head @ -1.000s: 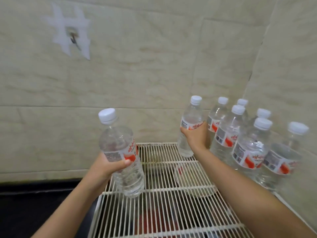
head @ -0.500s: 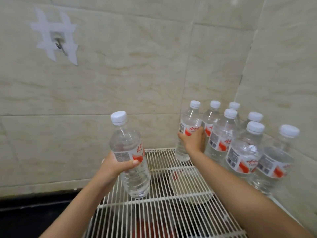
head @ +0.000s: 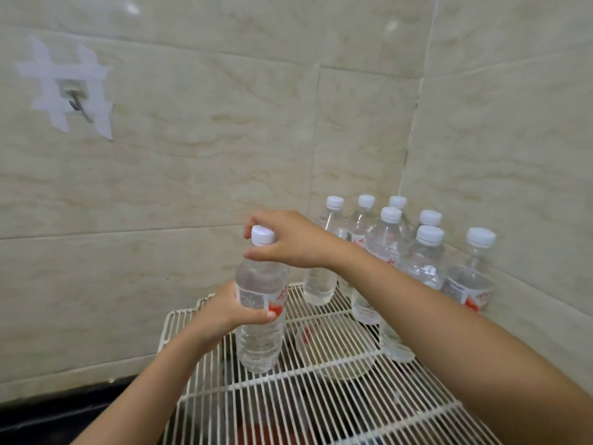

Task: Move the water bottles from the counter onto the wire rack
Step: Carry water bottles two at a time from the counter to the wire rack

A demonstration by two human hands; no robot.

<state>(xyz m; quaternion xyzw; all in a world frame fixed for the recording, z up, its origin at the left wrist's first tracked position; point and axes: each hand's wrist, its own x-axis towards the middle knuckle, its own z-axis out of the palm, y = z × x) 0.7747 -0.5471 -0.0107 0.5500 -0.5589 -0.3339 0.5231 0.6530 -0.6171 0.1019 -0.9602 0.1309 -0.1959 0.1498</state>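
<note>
A clear water bottle (head: 261, 342) with a white cap and red-and-white label is upright over the white wire rack (head: 321, 396), its base at the wires. My left hand (head: 224, 313) wraps around its labelled middle. My right hand (head: 288, 240) comes from the right and pinches its cap between thumb and fingers. Several more water bottles (head: 426, 252) of the same kind stand grouped in the rack's far right corner against the tiled walls; my right forearm hides parts of them.
Beige tiled walls close the back and right side. A wall hook (head: 75, 99) held by white tape strips sits at upper left. A dark counter (head: 48, 419) lies below left of the rack. A pale bowl-like shape (head: 333, 351) and red items show beneath the wires.
My right hand has let go of the bottle at the back group and moved left onto the cap of the bottle in my left hand. That bottle has shifted right and down to the rack.
</note>
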